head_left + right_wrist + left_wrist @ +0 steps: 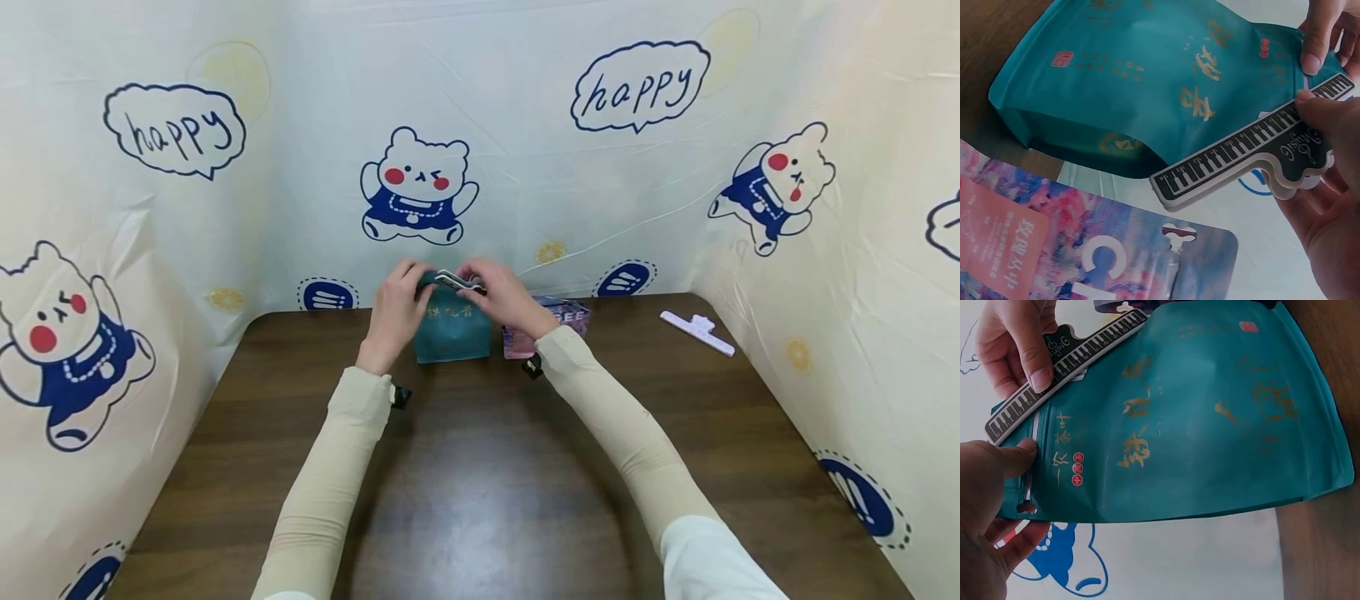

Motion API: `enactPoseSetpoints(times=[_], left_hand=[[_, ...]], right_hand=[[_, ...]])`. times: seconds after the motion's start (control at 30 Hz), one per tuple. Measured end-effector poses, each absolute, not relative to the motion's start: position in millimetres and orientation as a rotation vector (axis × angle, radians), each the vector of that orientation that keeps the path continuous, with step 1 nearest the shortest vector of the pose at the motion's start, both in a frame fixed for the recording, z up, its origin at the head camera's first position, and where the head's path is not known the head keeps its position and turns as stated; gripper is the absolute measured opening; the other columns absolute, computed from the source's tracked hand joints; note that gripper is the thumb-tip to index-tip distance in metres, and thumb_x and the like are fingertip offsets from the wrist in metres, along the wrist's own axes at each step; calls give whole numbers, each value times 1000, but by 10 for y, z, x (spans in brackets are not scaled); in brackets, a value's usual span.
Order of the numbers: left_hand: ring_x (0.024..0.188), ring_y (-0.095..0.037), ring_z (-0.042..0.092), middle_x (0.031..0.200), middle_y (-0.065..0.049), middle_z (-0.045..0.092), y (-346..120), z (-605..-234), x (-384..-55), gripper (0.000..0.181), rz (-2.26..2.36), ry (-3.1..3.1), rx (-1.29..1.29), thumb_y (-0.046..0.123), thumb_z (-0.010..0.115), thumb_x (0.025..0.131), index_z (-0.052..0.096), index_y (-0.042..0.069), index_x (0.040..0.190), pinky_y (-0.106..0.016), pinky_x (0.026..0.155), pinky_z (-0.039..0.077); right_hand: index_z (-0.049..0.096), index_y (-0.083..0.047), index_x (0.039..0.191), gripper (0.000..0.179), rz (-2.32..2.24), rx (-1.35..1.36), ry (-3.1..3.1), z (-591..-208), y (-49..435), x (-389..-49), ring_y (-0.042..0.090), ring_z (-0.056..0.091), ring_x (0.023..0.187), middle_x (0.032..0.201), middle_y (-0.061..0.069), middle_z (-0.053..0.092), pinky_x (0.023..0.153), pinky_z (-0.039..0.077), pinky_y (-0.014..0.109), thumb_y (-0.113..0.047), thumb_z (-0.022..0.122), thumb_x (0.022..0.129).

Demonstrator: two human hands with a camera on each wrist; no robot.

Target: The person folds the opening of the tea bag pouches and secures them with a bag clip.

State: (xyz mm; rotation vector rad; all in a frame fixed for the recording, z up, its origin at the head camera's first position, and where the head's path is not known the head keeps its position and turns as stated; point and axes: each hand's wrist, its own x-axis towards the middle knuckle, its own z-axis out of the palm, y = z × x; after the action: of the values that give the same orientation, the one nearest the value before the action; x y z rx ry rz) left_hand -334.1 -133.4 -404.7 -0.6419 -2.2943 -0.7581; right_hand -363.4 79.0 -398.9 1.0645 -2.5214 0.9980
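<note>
A teal tea bag (453, 332) with gold characters stands upright at the back of the table. My left hand (396, 310) pinches its top corner, thumb on the printed front in the left wrist view and fingers behind. My right hand (504, 296) grips a black-and-white bag clip (1235, 147) patterned with piano keys and the word "Music". The clip lies slantwise across the upper part of the bag, overlapping it. Whether the clip's jaws close over the bag's edge cannot be told.
Right of the tea bag stands a pink and purple coffee bag (1079, 231), partly behind my right wrist in the head view. A white-lilac clip (697, 333) lies at the table's back right. Patterned cloth (517, 183) hangs behind the brown table (465, 483).
</note>
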Motion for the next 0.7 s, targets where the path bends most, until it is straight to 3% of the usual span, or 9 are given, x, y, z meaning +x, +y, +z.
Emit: enactPoseSetpoints(times=[0.7], left_hand=[[93, -31, 66, 106, -16, 63, -1343, -4105, -3272, 24, -792, -2315, -609, 6, 73, 94, 69, 1, 117, -46, 84, 57]], right_hand=[[67, -12, 110, 14, 1011, 1068, -2559, -3964, 769, -3616, 16, 63, 100, 106, 2, 68, 92, 52, 37, -14, 71, 97]])
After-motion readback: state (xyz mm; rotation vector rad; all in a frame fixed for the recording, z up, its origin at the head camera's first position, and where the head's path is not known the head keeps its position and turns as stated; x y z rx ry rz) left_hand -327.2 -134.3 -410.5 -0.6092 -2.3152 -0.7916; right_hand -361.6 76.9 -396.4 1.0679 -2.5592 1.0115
